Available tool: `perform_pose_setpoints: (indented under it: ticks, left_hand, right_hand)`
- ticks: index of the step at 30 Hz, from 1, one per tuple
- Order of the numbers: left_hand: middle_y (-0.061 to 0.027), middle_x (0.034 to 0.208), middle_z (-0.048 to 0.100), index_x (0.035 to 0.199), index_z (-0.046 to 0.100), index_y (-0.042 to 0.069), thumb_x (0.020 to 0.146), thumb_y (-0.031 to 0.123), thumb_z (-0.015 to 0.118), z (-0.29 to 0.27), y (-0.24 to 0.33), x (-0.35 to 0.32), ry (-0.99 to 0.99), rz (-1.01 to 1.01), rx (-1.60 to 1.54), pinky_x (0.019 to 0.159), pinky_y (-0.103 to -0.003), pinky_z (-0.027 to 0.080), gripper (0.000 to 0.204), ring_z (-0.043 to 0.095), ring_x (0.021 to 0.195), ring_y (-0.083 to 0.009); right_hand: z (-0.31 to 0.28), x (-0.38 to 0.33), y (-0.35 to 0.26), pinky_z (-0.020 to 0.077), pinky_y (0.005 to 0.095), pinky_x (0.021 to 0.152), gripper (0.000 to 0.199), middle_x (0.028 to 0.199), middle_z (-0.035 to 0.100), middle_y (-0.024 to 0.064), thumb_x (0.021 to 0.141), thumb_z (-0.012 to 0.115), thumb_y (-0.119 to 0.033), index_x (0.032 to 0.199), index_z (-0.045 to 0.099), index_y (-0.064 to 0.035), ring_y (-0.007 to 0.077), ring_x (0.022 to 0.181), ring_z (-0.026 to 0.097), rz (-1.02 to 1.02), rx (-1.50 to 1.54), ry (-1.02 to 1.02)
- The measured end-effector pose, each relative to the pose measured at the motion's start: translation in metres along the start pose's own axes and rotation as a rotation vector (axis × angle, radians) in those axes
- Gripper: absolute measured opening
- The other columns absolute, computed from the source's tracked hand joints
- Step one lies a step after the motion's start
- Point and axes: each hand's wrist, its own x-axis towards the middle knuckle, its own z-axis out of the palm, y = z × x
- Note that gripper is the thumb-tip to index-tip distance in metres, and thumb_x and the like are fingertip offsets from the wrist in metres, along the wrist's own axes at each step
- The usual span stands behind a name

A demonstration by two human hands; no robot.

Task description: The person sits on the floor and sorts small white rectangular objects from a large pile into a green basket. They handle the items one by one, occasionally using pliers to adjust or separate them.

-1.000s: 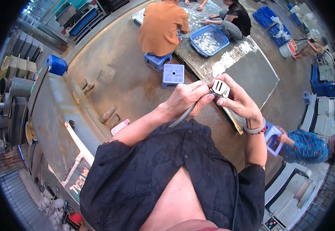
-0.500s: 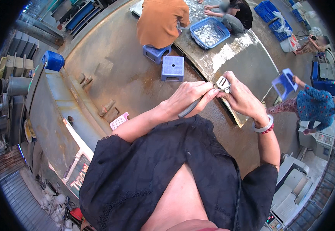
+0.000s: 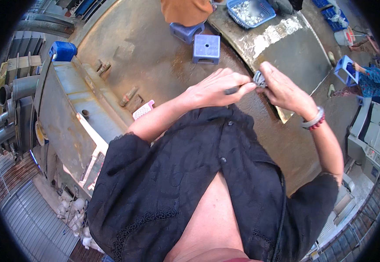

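In front of my chest my hands meet at a small slotted metal piece [image 3: 259, 79]. My right hand [image 3: 288, 91] grips this piece between thumb and fingers, with a pale bracelet and red beads at the wrist. A dark-handled tool [image 3: 231, 91] sits in the closed fingers of my left hand [image 3: 218, 87]. Its working end lies hidden by the fingers next to the metal piece, so I cannot tell its exact kind.
Ahead stands a blue plastic stool [image 3: 201, 43], with a seated person in orange beyond it. A blue basket [image 3: 253, 24] of shiny pieces rests on a low metal sheet [image 3: 292, 61]. At right a person carries another blue stool [image 3: 342, 70]. A metal trough [image 3: 61, 109] lies left.
Both hands have risen slightly in view, and the metal piece has turned so its slots show less. The person at right has moved farther right with the stool. My view has shifted.
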Motion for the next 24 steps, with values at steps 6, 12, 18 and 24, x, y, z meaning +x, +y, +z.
perform_pose_setpoints:
  ticks: [6, 12, 18, 24]
  left_hand:
    - [-0.0069, 0.055, 0.048, 0.070, 0.049, 0.002, 0.093, 0.023, 0.045, 0.005, -0.006, -0.006, 0.233, -0.115, -0.262, 0.051, -0.032, 0.040, 0.032, 0.048, 0.051, -0.0160]
    - [-0.0146, 0.056, 0.043, 0.072, 0.048, 0.000, 0.090, 0.017, 0.051, -0.002, 0.012, -0.008, 0.345, 0.035, -0.197, 0.050, -0.037, 0.038, 0.025, 0.046, 0.049, -0.0275]
    - [-0.0097, 0.066, 0.049, 0.086, 0.054, 0.000, 0.078, 0.022, 0.069, -0.023, 0.014, -0.008, 0.529, 0.119, 0.043, 0.054, -0.032, 0.042, 0.027, 0.047, 0.055, -0.0208]
    - [-0.0095, 0.086, 0.054, 0.123, 0.048, 0.000, 0.073, 0.019, 0.075, -0.039, 0.010, 0.006, 0.433, 0.332, 0.014, 0.061, -0.029, 0.047, 0.060, 0.050, 0.064, -0.0146]
  right_hand:
    - [-0.001, 0.024, 0.006, 0.0414, 0.0230, 0.062, 0.019, 0.076, 0.057, -0.0040, 0.071, 0.074, -0.005, 0.085, 0.061, -0.0038, 0.0034, 0.070, 0.048, 0.436, 0.792, 0.134]
    - [0.007, 0.012, 0.007, 0.0484, 0.0237, 0.067, 0.022, 0.086, 0.064, 0.0045, 0.080, 0.064, 0.000, 0.101, 0.063, 0.0026, 0.0104, 0.072, 0.058, 0.346, 1.313, 0.279]
    - [-0.005, 0.020, -0.015, 0.0462, 0.0217, 0.062, 0.013, 0.082, 0.064, 0.0052, 0.085, 0.058, 0.001, 0.097, 0.062, 0.0032, 0.0082, 0.069, 0.056, 0.418, 1.037, 0.458]
    - [-0.006, 0.020, -0.029, 0.0440, 0.0221, 0.054, 0.005, 0.067, 0.060, 0.0016, 0.084, 0.059, -0.001, 0.089, 0.060, 0.0009, 0.0061, 0.059, 0.054, 0.372, 0.724, 0.402]
